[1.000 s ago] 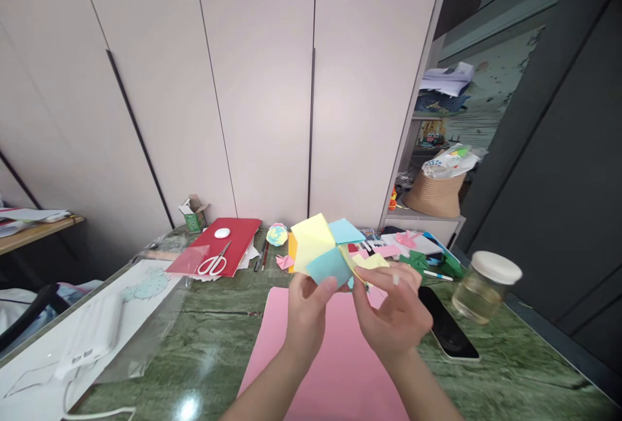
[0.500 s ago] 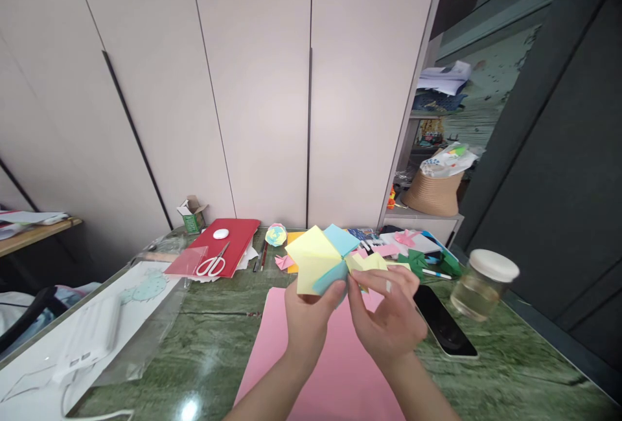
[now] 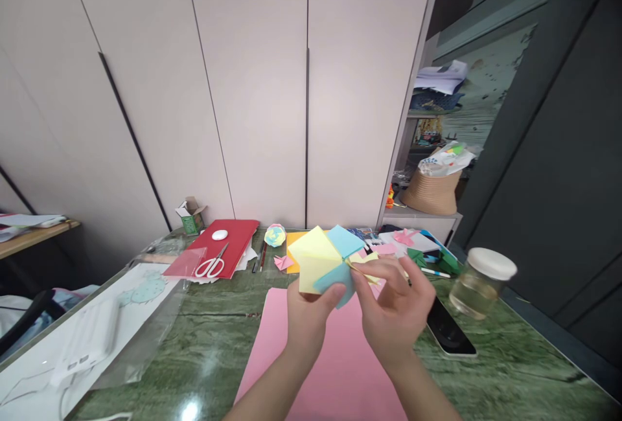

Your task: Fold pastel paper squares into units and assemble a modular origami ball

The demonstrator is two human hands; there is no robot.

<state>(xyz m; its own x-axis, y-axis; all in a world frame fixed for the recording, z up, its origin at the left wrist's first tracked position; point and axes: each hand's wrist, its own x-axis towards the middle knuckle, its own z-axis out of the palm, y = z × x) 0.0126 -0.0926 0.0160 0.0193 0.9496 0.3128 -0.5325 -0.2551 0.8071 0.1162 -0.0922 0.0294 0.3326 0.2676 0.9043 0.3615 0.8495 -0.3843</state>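
A folded paper piece (image 3: 318,259) in pale yellow and light blue is held up above the table. My left hand (image 3: 311,317) grips it from below, its thumb pressed on the lower blue part. On the right side, my right hand (image 3: 396,307) pinches a narrow yellow flap (image 3: 364,272) of the same piece between thumb and index finger; its other fingers are bent and raised. Beneath both hands lies a pink paper sheet (image 3: 335,375). The underside of the folded piece is hidden.
White-handled scissors (image 3: 210,267) rest on a red folder (image 3: 236,239) at the back left. A lidded jar of liquid (image 3: 479,285) and a black phone (image 3: 449,327) are at right. A white power bank (image 3: 92,337) lies at left. Small folded papers (image 3: 283,263) line the back.
The fingers of my right hand have lifted and bent, and the yellow flap it pinches now looks narrower. My left hand keeps its grip on the folded paper.
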